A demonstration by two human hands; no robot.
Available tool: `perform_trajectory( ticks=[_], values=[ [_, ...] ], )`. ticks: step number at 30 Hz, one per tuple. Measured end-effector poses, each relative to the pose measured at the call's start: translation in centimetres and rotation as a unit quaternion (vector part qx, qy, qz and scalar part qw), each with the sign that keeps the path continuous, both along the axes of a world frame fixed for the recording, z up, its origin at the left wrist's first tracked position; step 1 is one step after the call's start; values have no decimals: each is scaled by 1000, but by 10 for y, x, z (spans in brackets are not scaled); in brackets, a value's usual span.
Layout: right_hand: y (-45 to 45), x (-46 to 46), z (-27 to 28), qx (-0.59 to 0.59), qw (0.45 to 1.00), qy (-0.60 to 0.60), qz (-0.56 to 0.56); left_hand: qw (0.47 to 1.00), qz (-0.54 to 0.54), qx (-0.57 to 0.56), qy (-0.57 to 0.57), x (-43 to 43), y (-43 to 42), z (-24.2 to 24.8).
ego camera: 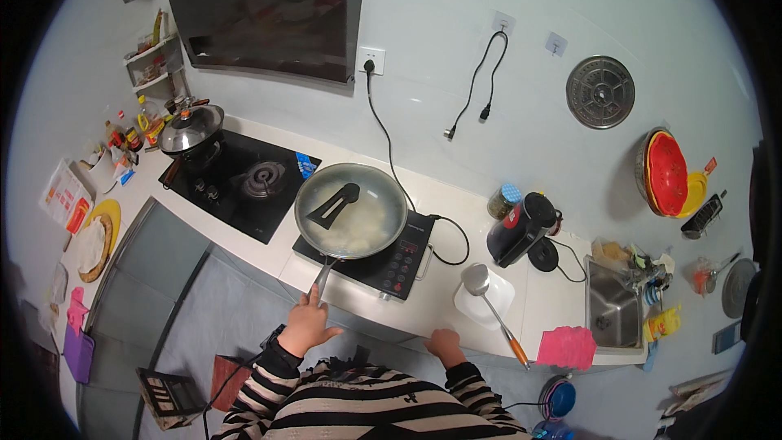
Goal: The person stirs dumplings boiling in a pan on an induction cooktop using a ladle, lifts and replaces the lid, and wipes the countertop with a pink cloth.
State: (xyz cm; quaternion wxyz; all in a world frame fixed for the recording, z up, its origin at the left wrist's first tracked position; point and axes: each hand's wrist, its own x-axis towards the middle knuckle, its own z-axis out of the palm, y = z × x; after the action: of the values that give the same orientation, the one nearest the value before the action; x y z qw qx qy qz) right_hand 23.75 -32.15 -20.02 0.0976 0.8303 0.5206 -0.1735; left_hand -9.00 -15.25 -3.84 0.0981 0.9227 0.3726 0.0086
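A frying pan with a steamed-up glass lid (350,211) sits on the black electric cooktop (400,263). The lid has a black handle. My left hand (307,321) is at the pan's handle (324,275), fingers stretched along its end and thumb apart; no closed grip shows. My right hand (445,344) rests curled at the counter's front edge, with nothing visible in it. To its right a metal spatula (476,281) with an orange-tipped handle lies across a white square plate (498,299), its handle reaching past the edge.
Left stand a gas hob (263,180), a lidded pot (194,131) and sauce bottles. Toward the right are a black electric kettle (519,229), a glass jar (504,200), a pink cloth (567,348) and a steel sink (613,305). A power cord (385,128) runs down the wall behind the pan.
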Motion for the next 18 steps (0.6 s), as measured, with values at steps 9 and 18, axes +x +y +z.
perform_trajectory(
  ticks=[9,18],
  values=[
    [-2,2,-6,16,1000,-11,1,1000,3,-14,10,1,1,-4],
    [0,-1,3,17,1000,-13,16,1000,5,-21,12,2,-1,1]
  ],
)
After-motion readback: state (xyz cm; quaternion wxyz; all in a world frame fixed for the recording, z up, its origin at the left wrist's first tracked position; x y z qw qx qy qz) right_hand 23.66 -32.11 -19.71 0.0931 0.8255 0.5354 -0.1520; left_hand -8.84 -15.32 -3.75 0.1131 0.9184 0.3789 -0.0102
